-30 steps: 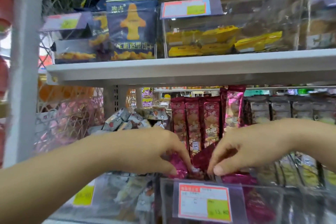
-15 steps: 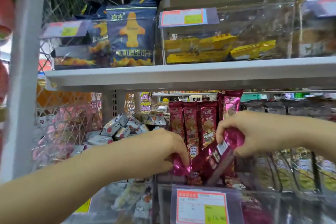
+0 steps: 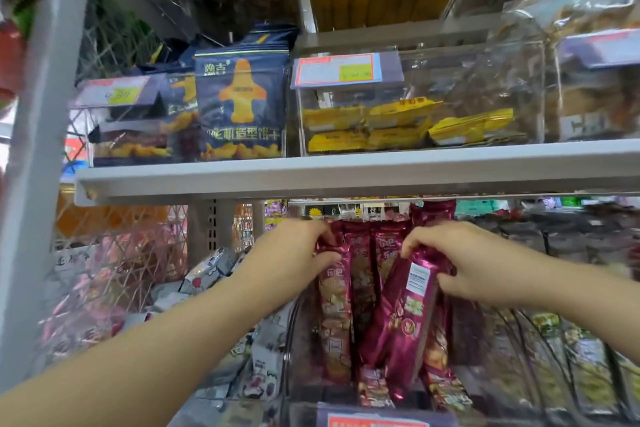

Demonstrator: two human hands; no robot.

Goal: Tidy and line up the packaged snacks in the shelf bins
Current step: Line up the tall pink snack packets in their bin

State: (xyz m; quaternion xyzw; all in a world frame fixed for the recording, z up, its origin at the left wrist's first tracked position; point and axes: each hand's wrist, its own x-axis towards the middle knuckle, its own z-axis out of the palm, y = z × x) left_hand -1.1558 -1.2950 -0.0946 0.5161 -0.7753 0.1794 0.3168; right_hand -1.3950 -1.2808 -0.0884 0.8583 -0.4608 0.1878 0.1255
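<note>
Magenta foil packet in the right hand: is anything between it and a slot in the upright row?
Yes. The tilted magenta foil packet, held by the right hand, leans across the upright maroon packets behind it; no open slot shows. The left hand grips the leftmost upright packet at its top.

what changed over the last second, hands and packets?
Right hand lifted the magenta packet from the bin front, now holds it tilted in front of the standing row. Left hand let go of it, moved up, grips the top of the leftmost standing packet. Standing row and upper-shelf bags unchanged.
</note>
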